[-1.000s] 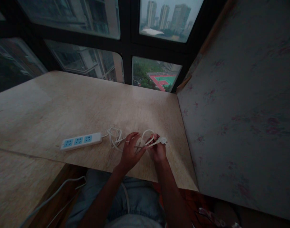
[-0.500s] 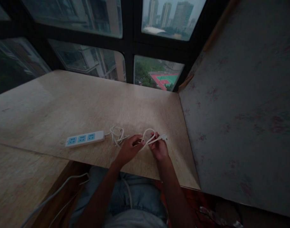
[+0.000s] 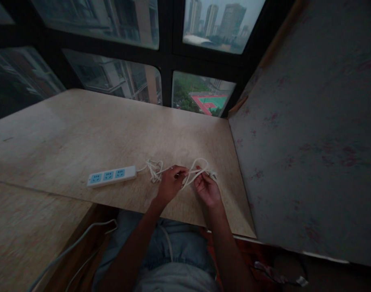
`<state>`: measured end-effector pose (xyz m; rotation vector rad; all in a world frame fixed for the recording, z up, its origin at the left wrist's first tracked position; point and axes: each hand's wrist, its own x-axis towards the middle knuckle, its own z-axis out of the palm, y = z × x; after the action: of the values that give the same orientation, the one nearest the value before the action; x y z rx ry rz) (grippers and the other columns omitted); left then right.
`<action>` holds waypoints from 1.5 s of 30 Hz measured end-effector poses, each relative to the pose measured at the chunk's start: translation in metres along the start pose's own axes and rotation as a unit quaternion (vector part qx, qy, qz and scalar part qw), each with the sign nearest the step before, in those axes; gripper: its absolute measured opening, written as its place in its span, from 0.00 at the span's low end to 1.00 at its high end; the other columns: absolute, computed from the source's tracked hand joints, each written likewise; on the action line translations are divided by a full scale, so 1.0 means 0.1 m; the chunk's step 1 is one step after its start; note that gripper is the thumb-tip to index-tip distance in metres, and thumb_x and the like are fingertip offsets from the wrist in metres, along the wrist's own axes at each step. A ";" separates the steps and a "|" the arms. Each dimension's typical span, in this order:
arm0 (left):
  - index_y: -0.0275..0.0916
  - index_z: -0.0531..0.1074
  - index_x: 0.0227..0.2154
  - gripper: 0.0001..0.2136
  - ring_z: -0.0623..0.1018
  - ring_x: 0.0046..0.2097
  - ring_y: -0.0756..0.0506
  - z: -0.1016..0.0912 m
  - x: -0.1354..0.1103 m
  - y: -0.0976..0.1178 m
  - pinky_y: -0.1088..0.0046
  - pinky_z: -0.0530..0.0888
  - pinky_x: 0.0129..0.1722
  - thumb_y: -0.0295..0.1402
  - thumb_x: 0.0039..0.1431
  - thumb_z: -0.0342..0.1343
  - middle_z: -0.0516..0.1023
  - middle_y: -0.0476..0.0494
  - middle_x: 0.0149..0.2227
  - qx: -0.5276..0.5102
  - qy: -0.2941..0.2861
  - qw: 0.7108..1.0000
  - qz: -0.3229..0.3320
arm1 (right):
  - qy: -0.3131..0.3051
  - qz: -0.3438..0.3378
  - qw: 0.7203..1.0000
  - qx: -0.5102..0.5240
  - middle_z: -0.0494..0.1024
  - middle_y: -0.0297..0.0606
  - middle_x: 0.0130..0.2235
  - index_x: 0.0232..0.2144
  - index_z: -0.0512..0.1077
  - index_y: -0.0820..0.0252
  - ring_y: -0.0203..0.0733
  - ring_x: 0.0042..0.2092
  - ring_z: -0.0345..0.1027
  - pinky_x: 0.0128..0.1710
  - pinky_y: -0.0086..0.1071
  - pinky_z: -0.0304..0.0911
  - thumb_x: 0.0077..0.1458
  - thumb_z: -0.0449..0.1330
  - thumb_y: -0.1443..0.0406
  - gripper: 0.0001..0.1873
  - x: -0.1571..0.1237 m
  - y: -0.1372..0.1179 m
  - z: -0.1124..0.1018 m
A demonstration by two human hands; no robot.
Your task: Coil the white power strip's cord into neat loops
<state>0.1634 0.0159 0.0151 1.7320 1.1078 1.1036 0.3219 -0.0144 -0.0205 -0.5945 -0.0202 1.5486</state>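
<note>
A white power strip [image 3: 112,176] with three blue socket panels lies on the pale board, left of my hands. Its white cord [image 3: 155,169] runs right into a loose tangle, then on to my fingers. My left hand [image 3: 171,182] pinches the cord between thumb and fingers. Just to the right, my right hand [image 3: 207,190] holds the cord with its fingers closed, palm turned up. Between and above both hands the cord stands in a raised loop [image 3: 200,161]. The white plug [image 3: 213,175] sticks out beyond my right fingers, partly blurred.
The wooden board [image 3: 118,125] reaches back to a dark-framed window [image 3: 165,61]. A flowered panel [image 3: 295,162] rises along the right side. Another white cable [image 3: 79,237] hangs below the board's front edge at lower left, beside my legs [image 3: 161,239].
My left hand has shifted slightly right and up, drawing cord from the tangle. The loop between my hands has grown larger, and my right hand has turned more palm up.
</note>
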 end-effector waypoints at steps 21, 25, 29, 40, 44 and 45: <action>0.40 0.78 0.42 0.13 0.72 0.36 0.48 -0.04 -0.04 -0.02 0.72 0.67 0.37 0.40 0.58 0.57 0.74 0.44 0.34 -0.199 0.015 0.980 0.016 | 0.047 -0.190 0.900 -0.388 0.76 0.34 0.25 0.28 0.76 0.63 0.30 0.18 0.63 0.13 0.23 0.50 0.47 0.65 0.50 0.20 -0.22 -0.06 0.29; 0.40 0.80 0.38 0.12 0.70 0.33 0.49 -0.04 -0.04 -0.05 0.73 0.66 0.34 0.40 0.57 0.58 0.71 0.47 0.30 -0.239 0.054 0.969 -0.006 | 0.052 -0.166 0.896 -0.409 0.77 0.35 0.25 0.27 0.76 0.64 0.30 0.15 0.62 0.10 0.24 0.45 0.44 0.66 0.49 0.22 -0.21 -0.13 0.26; 0.39 0.79 0.36 0.11 0.68 0.31 0.50 -0.01 -0.03 -0.11 0.74 0.65 0.34 0.39 0.56 0.58 0.69 0.49 0.27 -0.284 0.076 0.955 -0.047 | 0.048 -0.157 0.903 -0.397 0.78 0.37 0.27 0.26 0.77 0.64 0.29 0.14 0.62 0.10 0.23 0.47 0.43 0.66 0.50 0.21 -0.19 -0.20 0.26; 0.38 0.73 0.30 0.07 0.72 0.33 0.52 -0.05 0.09 -0.12 0.71 0.71 0.37 0.33 0.48 0.63 0.74 0.45 0.35 -0.487 0.126 0.850 -0.155 | 0.030 -0.186 0.939 -0.288 0.78 0.36 0.26 0.27 0.76 0.63 0.31 0.19 0.67 0.15 0.24 0.59 0.41 0.69 0.55 0.16 -0.09 -0.13 0.23; 0.39 0.73 0.33 0.08 0.71 0.31 0.53 -0.04 0.13 -0.14 0.72 0.71 0.35 0.33 0.48 0.63 0.74 0.48 0.34 -0.480 0.114 0.851 -0.178 | 0.010 -0.197 0.938 -0.285 0.78 0.35 0.26 0.28 0.76 0.62 0.31 0.21 0.67 0.19 0.25 0.60 0.43 0.69 0.56 0.14 -0.11 -0.11 0.27; 0.39 0.73 0.34 0.09 0.71 0.30 0.53 -0.03 0.14 -0.15 0.73 0.70 0.34 0.33 0.48 0.62 0.73 0.49 0.33 -0.474 0.106 0.856 -0.178 | 0.008 -0.200 0.938 -0.285 0.77 0.35 0.27 0.28 0.76 0.62 0.31 0.21 0.67 0.20 0.25 0.61 0.43 0.68 0.56 0.14 -0.12 -0.10 0.28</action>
<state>0.1602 0.0340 0.0059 0.6116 0.7380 1.3006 0.3205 -0.0152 0.0114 -0.9904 -0.5620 1.1292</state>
